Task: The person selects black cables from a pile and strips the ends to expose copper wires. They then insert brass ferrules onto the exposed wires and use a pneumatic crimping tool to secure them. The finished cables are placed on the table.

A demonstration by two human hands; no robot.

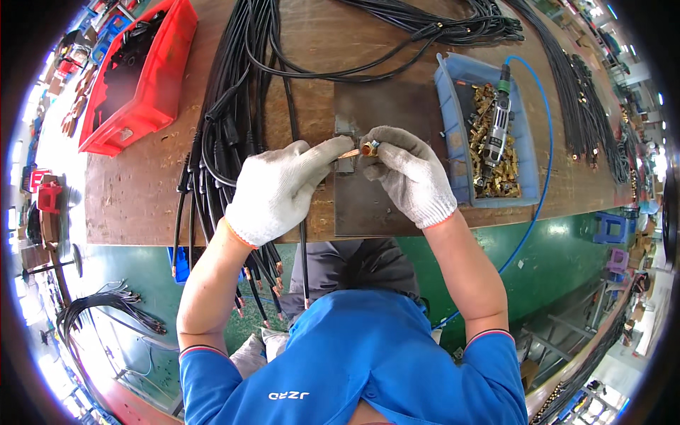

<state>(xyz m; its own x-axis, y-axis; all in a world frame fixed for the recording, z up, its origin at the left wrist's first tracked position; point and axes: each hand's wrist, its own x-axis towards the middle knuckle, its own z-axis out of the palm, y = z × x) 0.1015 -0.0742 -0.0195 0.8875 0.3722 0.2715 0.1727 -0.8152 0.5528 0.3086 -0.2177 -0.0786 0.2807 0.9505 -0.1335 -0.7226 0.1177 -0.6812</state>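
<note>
Both my hands wear white knit gloves and meet over a dark metal plate (386,205) on the table. My left hand (280,185) is closed, with the stripped copper end of a cable (348,153) sticking out past its fingertips. The rest of that cable is hidden by the glove. Between thumb and fingers, my right hand (411,170) pinches a small brass connector (368,149), its opening facing the copper strands. Copper and brass are very close; I cannot tell if they touch. A small metal fixture (345,145) on the plate lies just behind the fingertips.
A blue bin (453,142) of brass connectors (506,177) stands right, with an air tool (498,127) on top and its blue hose (549,142) trailing off the table. Black cables (237,78) hang over the front edge. A red bin (152,99) holds black parts.
</note>
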